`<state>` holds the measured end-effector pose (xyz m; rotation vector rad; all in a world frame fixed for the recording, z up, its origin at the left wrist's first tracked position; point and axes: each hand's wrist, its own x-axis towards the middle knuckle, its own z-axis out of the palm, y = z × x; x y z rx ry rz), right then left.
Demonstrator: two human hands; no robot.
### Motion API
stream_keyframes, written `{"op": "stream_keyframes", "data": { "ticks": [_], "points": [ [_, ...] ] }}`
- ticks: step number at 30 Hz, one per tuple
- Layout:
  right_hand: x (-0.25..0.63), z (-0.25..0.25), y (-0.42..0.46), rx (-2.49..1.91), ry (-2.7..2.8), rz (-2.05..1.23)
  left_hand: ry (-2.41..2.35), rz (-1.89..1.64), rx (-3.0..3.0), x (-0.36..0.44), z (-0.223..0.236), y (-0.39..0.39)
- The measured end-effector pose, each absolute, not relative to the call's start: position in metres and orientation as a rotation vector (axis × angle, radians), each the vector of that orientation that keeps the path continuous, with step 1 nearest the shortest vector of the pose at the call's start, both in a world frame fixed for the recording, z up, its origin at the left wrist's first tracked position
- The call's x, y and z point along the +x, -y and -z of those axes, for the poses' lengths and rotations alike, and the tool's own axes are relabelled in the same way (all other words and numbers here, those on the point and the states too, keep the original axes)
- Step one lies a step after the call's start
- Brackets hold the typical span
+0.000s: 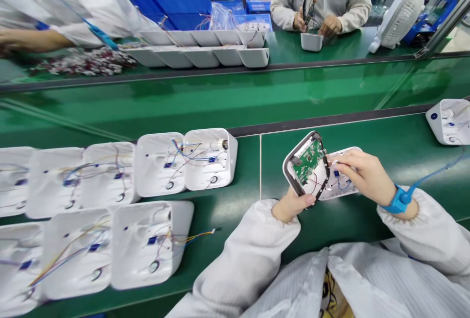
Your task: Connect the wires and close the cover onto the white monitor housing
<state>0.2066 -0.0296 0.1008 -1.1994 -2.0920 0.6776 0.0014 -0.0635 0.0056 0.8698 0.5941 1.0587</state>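
My left hand (295,204) grips the lower edge of a tilted device panel (287,161), which has a white rim and a dark gasket. A green circuit board (307,163) shows on its inner face. Right beside it lies an open white housing (345,191) with thin wires inside, partly hidden by the panel and my hands. Over that housing, my right hand (362,171) has thumb and fingers pinched together near the panel's right edge. Something small and white, seemingly a wire connector, is at the fingertips, too small to make out surely. A blue wrist strap (398,200) circles my right wrist.
Several open white housings (157,242) with loose wires stand in two rows on the left. Another housing (440,122) is at the far right. Beyond the green divider (235,95), a co-worker's hands (330,26) handle a similar unit near a white fan (400,12).
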Motion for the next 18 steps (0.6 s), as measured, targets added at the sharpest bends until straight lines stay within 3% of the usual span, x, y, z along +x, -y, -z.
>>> {"op": "stream_keyframes", "data": {
  "ticks": [4, 10, 18],
  "points": [
    [0.197, -0.092, 0.023, -1.369, 1.978, -0.649, -0.618, -1.073, 0.866, -0.001, 0.001, 0.067],
    [0.192, -0.083, 0.017, -1.470, 2.107, -0.271, -0.624, -1.072, 0.833, -0.001, 0.001, 0.070],
    [0.192, -0.080, 0.017, -1.442, 2.179, -0.018, -0.581, -1.064, 0.764, 0.005, -0.012, 0.069]
  ]
}}
